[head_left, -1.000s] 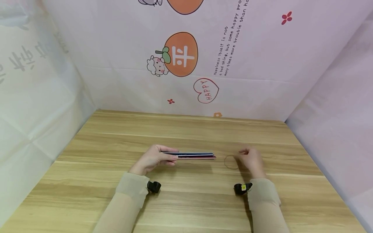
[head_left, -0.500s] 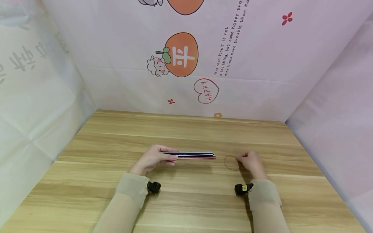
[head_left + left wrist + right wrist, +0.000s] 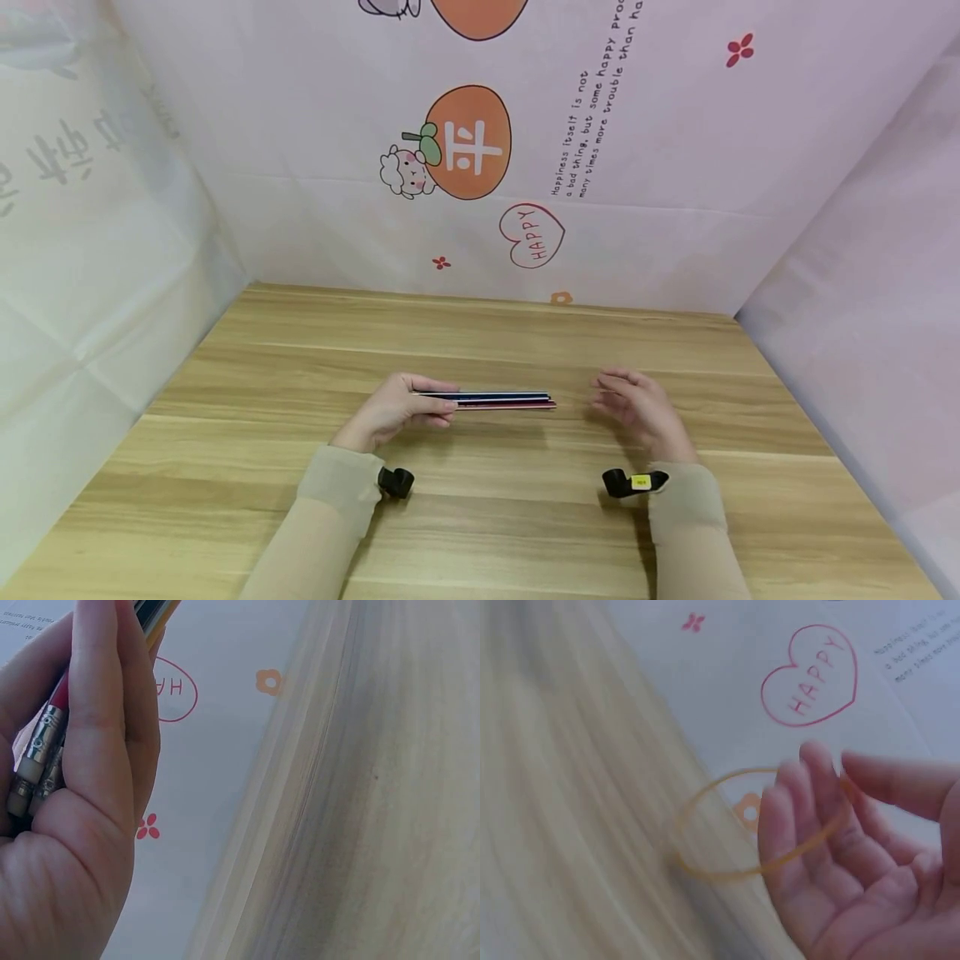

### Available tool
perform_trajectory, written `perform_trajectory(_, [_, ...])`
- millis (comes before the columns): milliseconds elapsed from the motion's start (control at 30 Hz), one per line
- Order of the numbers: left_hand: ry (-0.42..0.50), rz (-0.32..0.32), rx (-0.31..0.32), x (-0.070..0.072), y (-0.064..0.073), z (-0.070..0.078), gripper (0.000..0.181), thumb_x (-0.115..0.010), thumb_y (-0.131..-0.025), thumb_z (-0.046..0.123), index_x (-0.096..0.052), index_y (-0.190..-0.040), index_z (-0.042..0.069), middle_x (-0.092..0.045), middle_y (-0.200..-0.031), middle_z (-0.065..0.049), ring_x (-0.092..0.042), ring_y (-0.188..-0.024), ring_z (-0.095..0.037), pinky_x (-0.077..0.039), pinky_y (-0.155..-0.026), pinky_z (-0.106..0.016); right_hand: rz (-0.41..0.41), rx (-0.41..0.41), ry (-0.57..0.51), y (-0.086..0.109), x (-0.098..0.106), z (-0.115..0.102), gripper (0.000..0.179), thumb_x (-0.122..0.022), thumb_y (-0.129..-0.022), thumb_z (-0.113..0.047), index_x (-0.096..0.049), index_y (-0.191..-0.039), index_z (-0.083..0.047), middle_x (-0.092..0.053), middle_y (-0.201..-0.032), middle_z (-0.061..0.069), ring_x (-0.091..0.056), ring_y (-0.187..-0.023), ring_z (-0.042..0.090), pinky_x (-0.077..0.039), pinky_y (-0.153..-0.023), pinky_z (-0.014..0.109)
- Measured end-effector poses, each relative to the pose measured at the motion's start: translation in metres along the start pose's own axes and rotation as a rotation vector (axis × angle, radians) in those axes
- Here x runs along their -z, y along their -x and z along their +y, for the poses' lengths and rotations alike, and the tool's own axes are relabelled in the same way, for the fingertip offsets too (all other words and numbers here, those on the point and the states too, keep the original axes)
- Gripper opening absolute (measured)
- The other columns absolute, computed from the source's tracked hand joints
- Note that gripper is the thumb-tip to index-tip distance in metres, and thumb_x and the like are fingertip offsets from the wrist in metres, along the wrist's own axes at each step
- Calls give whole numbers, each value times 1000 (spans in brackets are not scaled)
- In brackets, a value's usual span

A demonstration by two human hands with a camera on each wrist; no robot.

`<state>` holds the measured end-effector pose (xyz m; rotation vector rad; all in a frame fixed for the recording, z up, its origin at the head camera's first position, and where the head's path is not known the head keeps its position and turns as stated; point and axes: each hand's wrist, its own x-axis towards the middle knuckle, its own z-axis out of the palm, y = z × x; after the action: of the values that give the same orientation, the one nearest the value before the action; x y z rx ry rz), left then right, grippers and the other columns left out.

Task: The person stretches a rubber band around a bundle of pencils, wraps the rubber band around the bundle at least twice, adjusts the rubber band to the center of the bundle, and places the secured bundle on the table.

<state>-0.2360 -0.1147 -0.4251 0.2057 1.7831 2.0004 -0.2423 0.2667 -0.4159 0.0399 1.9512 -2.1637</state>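
My left hand [image 3: 393, 410] grips a bundle of pencils [image 3: 506, 400] above the table, their free ends towards the right. The left wrist view shows silver ferrules and erasers [image 3: 30, 769] at the near end, partly hidden by the palm and fingers. On the right, my other hand [image 3: 641, 410] is raised a short way from the pencil tips. It pinches a thin yellow rubber band [image 3: 727, 875] between thumb and index finger. The band hangs as a wide loop across the other fingers, apart from the pencils, and is hardly visible in the head view.
A wood-grain table [image 3: 480, 517] lies under both hands. Behind it rises a white printed cloth [image 3: 660, 242], with plain pale cloth [image 3: 97, 333] on the left and more on the right. Each wrist wears a small black camera [image 3: 396, 482].
My right hand has turned, its fingers lifting and spreading, and the rubber band has swung out of its earlier hanging position. The left hand and the pencils have stayed in place.
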Motion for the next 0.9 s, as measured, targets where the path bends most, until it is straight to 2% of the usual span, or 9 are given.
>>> perform_trajectory(67, [0, 3, 0, 0, 0, 0, 42, -72, -87, 2, -62, -126, -10, -73, -104, -21, -74, -78, -15, -62, -77, -31, -47, 8, -90, 0, -1, -1, 15, -55, -102, -14, -66, -112, -13, -74, -105, -1, -72, -91, 14, -59, -88, 29])
perform_trajectory(133, [4, 7, 4, 0, 0, 1, 42, -73, -87, 1, -62, -126, -9, -73, -105, -23, -74, -77, -15, -62, -77, -31, -86, 7, -150, 0, -2, -2, 20, -52, -103, -12, -71, -110, -17, -74, -111, -1, -72, -96, 16, -59, -91, 30])
perform_trajectory(300, [13, 19, 11, -1, 0, 2, 41, -73, -86, 1, -63, -125, -8, -71, -106, -28, -74, -77, -15, -62, -75, -30, -117, 26, -218, -1, -5, -3, 32, -47, -102, 1, -65, -128, -7, -71, -120, -1, -69, -110, 19, -57, -94, 31])
perform_trajectory(400, [13, 24, 15, -2, 1, 2, 40, -73, -86, 1, -64, -125, -8, -72, -104, -27, -74, -76, -16, -62, -74, -30, -101, 39, -200, 0, -9, -3, 32, -51, -99, 6, -66, -123, -7, -71, -120, -1, -70, -109, 19, -58, -92, 29])
perform_trajectory(500, [10, 27, 20, -2, 2, 3, 40, -73, -87, 1, -64, -125, -7, -72, -103, -26, -74, -76, -16, -63, -74, -30, -68, 39, -170, 1, -12, -4, 24, -56, -96, 5, -71, -107, -11, -73, -115, -3, -72, -102, 16, -60, -85, 26])
perform_trajectory(667, [6, 22, 19, -3, 2, 3, 40, -73, -87, 1, -64, -125, -7, -71, -105, -29, -74, -75, -16, -62, -74, -30, -33, 9, -127, 4, -17, -6, 18, -62, -96, -2, -66, -85, -16, -75, -107, -7, -72, -93, 11, -58, -72, 20])
perform_trajectory(800, [3, 10, 3, -3, 3, 3, 41, -73, -87, 2, -63, -125, -9, -71, -103, -28, -74, -75, -16, -62, -73, -29, -43, -9, -97, 2, -20, -6, 18, -61, -98, -9, -65, -83, -18, -75, -105, -9, -73, -92, 10, -56, -66, 18])
perform_trajectory(900, [-7, 1, -6, -2, 4, 3, 42, -73, -87, 3, -61, -127, -10, -72, -103, -27, -73, -75, -15, -62, -73, -28, -72, -4, -70, 1, -22, -5, 18, -59, -101, -17, -65, -84, -18, -76, -104, -9, -73, -94, 11, -59, -71, 20])
